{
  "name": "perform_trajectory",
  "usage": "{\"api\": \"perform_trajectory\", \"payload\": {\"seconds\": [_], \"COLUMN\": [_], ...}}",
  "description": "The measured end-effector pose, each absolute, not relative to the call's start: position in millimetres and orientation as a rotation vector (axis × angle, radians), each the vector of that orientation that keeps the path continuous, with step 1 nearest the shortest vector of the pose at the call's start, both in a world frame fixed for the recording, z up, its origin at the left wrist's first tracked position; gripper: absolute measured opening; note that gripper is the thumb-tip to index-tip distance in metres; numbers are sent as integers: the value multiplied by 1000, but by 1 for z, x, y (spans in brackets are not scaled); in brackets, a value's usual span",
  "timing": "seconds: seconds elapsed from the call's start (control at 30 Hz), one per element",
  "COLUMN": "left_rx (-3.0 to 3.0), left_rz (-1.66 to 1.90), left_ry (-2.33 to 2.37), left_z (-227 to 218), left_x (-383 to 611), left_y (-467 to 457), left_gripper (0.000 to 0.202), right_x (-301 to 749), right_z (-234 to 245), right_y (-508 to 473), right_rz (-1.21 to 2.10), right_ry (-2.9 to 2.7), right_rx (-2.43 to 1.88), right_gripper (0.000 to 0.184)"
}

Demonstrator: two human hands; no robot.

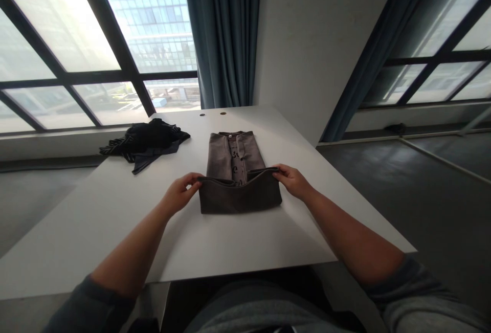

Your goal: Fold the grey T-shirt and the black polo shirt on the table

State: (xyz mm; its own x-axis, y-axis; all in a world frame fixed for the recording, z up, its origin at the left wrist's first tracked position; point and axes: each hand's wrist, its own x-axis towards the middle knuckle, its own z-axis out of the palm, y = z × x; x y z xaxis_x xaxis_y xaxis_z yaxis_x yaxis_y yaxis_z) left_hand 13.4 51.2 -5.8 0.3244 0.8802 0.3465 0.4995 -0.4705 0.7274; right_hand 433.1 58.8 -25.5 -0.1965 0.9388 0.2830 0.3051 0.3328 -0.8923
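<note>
Across the bench (230, 251) in the head view, taking the shirt as the centre of the dial, the brown-grey shirt (219, 156) lay in a narrow rectangle, its collar (230, 133) towards twelve o'clock. Both sides were turned in, leaving dark lettering (235, 165) visible along the gap between them. At six o'clock a near flap (241, 200) stood doubled up from the bench.

Just past nine towards eight o'clock, the left hand (186, 187) pinched one end of the flap's upper edge between thumb and fingers; at three o'clock, the right hand (290, 179) gripped the other end likewise. Holding opposite ends probably spread the cloth evenly and stopped the layers slipping apart; the edge dipped between them, seemingly because nothing supported its middle.

At ten o'clock a black heap of clothing (151, 138) lay loose, partly over the bench's edge, well apart from the shirt, which perhaps left room for both arms.
</note>
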Motion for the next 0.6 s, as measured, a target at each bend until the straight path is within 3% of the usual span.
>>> {"api": "perform_trajectory", "payload": {"seconds": [0.17, 0.4, 0.6], "left_rx": [1972, 2140, 2174], "left_rz": [957, 698, 725], "left_ry": [1257, 1607, 1690], "left_z": [-39, -73, -77], "left_x": [21, 26, 25], "left_y": [110, 123, 126], "left_gripper": [34, 30, 27], "right_x": [432, 432, 433], "right_z": [-44, -81, -86], "right_y": [105, 117, 120], "right_rz": [1023, 404, 241], "right_ry": [-1739, -2005, -2102], "right_rx": [-1328, -1540, -1508], "right_gripper": [33, 29, 24]}}
